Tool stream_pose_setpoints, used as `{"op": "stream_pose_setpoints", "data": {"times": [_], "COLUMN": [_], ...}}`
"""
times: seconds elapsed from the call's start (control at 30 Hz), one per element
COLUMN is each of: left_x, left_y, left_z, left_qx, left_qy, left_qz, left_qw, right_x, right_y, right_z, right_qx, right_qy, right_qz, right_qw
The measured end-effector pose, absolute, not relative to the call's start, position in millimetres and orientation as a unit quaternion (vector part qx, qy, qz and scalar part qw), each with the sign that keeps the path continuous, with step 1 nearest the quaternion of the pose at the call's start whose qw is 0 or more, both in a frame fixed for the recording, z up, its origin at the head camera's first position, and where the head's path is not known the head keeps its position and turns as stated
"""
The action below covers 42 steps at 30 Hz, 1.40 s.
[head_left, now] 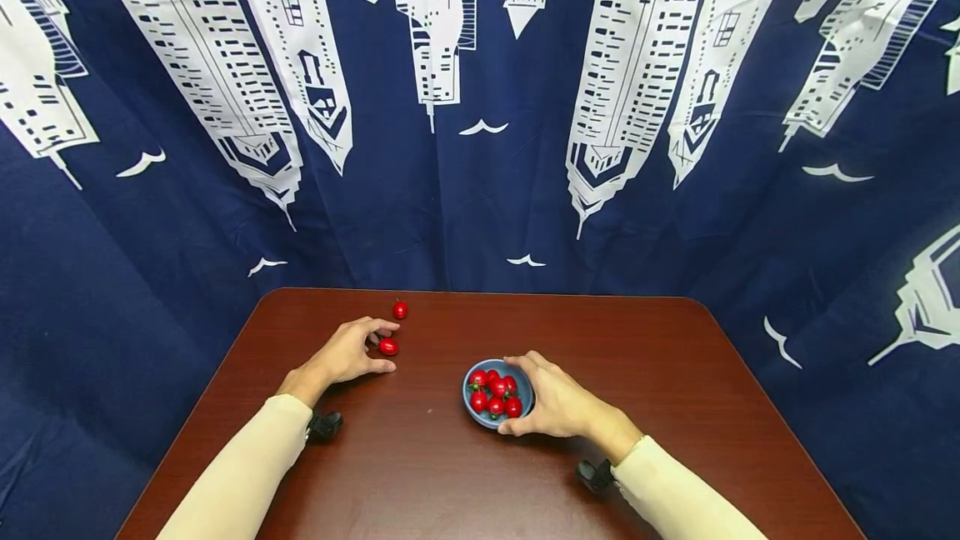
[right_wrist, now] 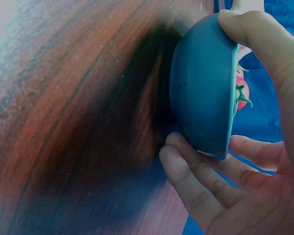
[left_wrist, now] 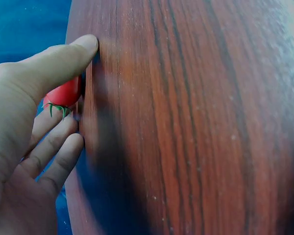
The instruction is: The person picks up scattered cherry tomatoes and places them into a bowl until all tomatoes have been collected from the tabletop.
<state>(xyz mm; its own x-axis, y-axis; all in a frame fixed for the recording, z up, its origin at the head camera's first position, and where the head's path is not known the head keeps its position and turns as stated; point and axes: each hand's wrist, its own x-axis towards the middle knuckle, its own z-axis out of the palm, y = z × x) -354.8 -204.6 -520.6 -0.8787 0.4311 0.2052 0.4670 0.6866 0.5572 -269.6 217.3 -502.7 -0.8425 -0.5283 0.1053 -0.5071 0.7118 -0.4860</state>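
My left hand (head_left: 351, 350) reaches around a red cherry tomato (head_left: 387, 347) on the table, thumb and fingers spread on either side of it. In the left wrist view, that tomato (left_wrist: 64, 93) shows its green stem end, partly hidden behind the thumb. A second cherry tomato (head_left: 401, 309) lies just beyond the fingertips. My right hand (head_left: 553, 400) holds a small blue bowl (head_left: 468, 413) by its right side, with thumb and fingers at the rim. Several cherry tomatoes (head_left: 496, 387) fill the bowl. The right wrist view shows the bowl's outer wall (right_wrist: 201, 88) between thumb and fingers.
The brown wooden table (head_left: 420, 482) has rounded far corners. A dark blue cloth (head_left: 480, 215) with white buildings and birds hangs behind and beside it. Black straps with small devices sit on both wrists, below cream sleeves (head_left: 243, 461).
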Motion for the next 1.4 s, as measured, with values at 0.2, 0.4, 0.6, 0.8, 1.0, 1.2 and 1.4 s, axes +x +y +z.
{"op": "stream_pose_setpoints", "data": {"times": [0.2,0.4,0.6,0.8,1.0,1.2,1.4], "left_x": [-353,-359,-382,-376,-346,-338,-333], "left_y": [-208,-214,-225,-227,-208,-201,-195], "left_z": [-519,-527,-558,-556,-522,-516,-510], "left_qx": [-0.237,-0.264,-0.277,-0.295,-0.249,-0.242,-0.261], "left_qy": [-0.914,-0.902,-0.9,-0.894,-0.911,-0.921,-0.919], "left_qz": [-0.329,-0.341,-0.334,-0.33,-0.325,-0.302,-0.29], "left_qw": [0.015,0.027,0.04,0.063,0.042,0.042,0.053], "right_x": [-268,-266,-266,-265,-266,-268,-269], "right_y": [215,215,216,215,216,215,215], "right_z": [-504,-507,-508,-508,-507,-505,-505], "right_qx": [-0.278,-0.268,-0.266,-0.265,-0.259,-0.266,-0.268], "right_qy": [0.924,0.927,0.928,0.927,0.93,0.928,0.929], "right_qz": [-0.26,-0.261,-0.261,-0.264,-0.26,-0.259,-0.253], "right_qw": [0.026,0.029,0.026,0.031,0.031,0.032,0.021]}}
